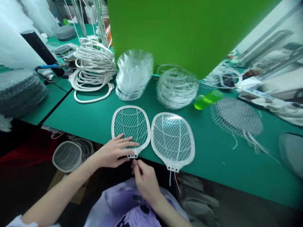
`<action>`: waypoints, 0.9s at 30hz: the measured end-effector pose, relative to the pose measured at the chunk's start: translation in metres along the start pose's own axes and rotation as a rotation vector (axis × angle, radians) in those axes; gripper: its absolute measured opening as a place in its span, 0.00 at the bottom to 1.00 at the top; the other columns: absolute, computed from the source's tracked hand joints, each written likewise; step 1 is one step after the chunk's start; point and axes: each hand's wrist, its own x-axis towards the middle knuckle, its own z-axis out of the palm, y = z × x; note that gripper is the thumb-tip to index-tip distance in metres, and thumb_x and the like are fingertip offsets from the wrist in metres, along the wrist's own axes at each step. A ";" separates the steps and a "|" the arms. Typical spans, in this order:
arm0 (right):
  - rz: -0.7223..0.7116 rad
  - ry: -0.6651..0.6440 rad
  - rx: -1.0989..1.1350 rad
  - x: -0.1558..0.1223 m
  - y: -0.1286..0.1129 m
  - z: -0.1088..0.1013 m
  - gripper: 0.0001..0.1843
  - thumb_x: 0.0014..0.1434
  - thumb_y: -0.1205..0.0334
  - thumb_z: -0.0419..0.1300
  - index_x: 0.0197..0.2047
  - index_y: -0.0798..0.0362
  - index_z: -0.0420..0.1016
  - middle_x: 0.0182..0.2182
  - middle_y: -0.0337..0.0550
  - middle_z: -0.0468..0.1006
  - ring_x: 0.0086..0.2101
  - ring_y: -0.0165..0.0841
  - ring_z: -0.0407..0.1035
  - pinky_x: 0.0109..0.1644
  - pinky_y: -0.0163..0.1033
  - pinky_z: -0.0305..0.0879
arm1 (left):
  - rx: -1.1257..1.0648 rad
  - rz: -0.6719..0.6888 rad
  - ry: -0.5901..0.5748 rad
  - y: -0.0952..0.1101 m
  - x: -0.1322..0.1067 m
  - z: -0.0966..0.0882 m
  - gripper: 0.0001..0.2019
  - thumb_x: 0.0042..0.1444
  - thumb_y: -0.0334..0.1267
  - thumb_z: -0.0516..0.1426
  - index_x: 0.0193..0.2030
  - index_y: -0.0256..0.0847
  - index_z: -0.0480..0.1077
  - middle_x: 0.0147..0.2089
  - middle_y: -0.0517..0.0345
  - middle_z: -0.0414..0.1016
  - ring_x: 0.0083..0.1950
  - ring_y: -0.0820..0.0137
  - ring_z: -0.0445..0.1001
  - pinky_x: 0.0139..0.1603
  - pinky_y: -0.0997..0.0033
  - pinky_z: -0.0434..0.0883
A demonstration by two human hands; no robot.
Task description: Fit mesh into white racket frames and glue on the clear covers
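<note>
Two white racket-shaped mesh frames lie side by side at the near edge of the green table (94, 119). My left hand (113, 153) lies flat with fingers spread on the lower part of the left frame (131, 126). My right hand (145, 179) is below that frame's neck, its fingers pinched on thin wires hanging from the neck. The right frame (172, 138) lies untouched, with a white and an orange wire dangling from its neck over the table edge.
Behind stand a stack of white plastic rims (93, 67), a stack of clear covers (133, 74) and a stack of wire meshes (177, 86). A green bottle (208, 99) and loose mesh pieces (236, 116) lie right. A green panel (184, 31) hangs above. Finished frames (68, 156) sit below the table.
</note>
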 end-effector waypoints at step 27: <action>0.755 0.267 0.827 0.019 -0.027 0.029 0.19 0.48 0.48 0.59 0.16 0.52 0.65 0.08 0.36 0.63 0.11 0.24 0.52 0.16 0.31 0.48 | 0.066 0.090 0.036 -0.013 -0.002 0.017 0.15 0.64 0.36 0.56 0.55 0.52 0.74 0.68 0.59 0.69 0.73 0.55 0.58 0.74 0.44 0.48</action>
